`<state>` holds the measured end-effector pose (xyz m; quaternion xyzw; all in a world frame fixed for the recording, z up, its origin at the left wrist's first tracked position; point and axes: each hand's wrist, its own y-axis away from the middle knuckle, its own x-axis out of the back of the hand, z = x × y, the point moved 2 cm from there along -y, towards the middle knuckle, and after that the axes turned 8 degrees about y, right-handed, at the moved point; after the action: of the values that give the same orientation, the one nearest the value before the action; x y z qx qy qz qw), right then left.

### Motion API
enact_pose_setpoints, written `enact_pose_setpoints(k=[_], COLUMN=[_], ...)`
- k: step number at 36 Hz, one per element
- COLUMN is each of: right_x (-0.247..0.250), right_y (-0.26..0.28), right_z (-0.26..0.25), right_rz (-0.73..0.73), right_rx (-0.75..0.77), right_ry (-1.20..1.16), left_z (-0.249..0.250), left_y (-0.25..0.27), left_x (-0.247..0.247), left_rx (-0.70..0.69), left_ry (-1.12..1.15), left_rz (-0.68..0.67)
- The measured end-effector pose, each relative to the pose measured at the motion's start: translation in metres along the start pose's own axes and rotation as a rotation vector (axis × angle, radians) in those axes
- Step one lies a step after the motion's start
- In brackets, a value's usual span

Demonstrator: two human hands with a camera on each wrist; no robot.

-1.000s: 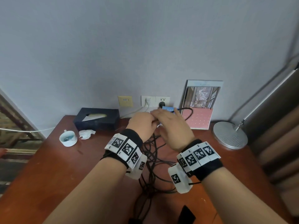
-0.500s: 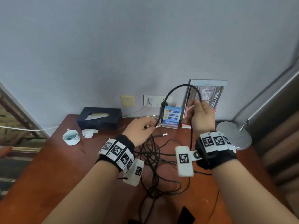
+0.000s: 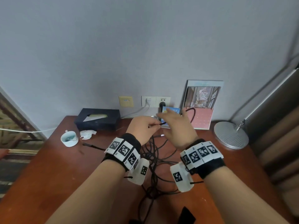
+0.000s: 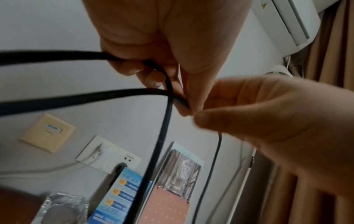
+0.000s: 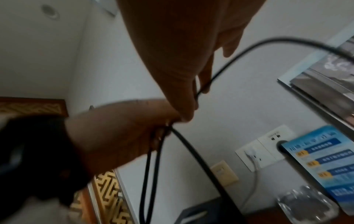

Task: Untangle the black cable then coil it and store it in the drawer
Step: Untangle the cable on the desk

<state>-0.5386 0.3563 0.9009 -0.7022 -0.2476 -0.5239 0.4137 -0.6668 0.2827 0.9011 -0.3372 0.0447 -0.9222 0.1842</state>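
The black cable [image 3: 155,160] lies in a loose tangle on the brown table [image 3: 48,175], below my two raised hands. My left hand [image 3: 144,126] grips two or three strands of it in curled fingers [image 4: 151,75]. Just to its right, touching it, my right hand [image 3: 175,126] pinches a strand [image 5: 199,91] between thumb and fingers. From that pinch a loop of cable [image 3: 193,113] arcs out to the right, in front of the pink calendar. More strands [image 5: 149,174] hang from my left hand down to the tangle. No drawer is in view.
A dark tissue box [image 3: 97,118], a white cup [image 3: 69,139] and a crumpled tissue [image 3: 87,134] sit at the back left. Wall sockets [image 3: 156,101], a blue card [image 3: 171,110], a glass ashtray [image 4: 63,210] and a calendar [image 3: 203,104] line the back; a lamp base [image 3: 231,135] stands right.
Half a second ago my right hand held a tall loop up to the right. It has come down and left to meet my left hand, and the loop is now small and low.
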Motion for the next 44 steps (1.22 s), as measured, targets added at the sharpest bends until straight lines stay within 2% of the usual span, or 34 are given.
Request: enact_pose_setpoints(k=[2, 7, 11, 14, 20, 23, 29, 36, 40, 44], right_x=[-0.009, -0.004, 0.002, 0.004, 0.002, 0.003, -0.006, -0.007, -0.01, -0.011], right_y=[0.002, 0.007, 0.009, 0.013, 0.018, 0.02, 0.026, 0.032, 0.034, 0.037], right_z=[-0.001, 0.003, 0.023, 0.044, 0.059, 0.061, 0.074, 0.073, 0.077, 0.079], right_rz=[-0.038, 0.025, 0.034, 0.139, 0.29, 0.3, 0.281, 0.265, 0.278, 0.264], right_rx=[-0.051, -0.098, -0.302, -0.492, -0.68, -0.692, -0.72, -0.706, -0.739, -0.795], right_ry=[0.009, -0.065, -0.112, -0.238, -0.484, -0.522, -0.478, -0.377, -0.388, -0.434], left_z=[0.003, 0.01, 0.003, -0.008, -0.026, -0.029, -0.031, -0.037, -0.042, -0.044], left_y=[0.0, 0.003, 0.005, 0.006, 0.007, 0.007, 0.002, 0.0, -0.002, -0.006], left_x=[-0.001, -0.002, 0.007, 0.014, 0.021, 0.022, 0.031, 0.033, 0.038, 0.041], left_rx=[0.0, 0.003, 0.094, 0.152, 0.211, 0.211, 0.22, 0.11, 0.181, 0.294], left_ry=[0.029, 0.096, 0.092, 0.078, -0.022, -0.03, -0.012, -0.133, -0.134, -0.189], left_rz=[0.001, -0.014, 0.011, 0.005, 0.091, 0.142, 0.119, 0.293, 0.338, 0.247])
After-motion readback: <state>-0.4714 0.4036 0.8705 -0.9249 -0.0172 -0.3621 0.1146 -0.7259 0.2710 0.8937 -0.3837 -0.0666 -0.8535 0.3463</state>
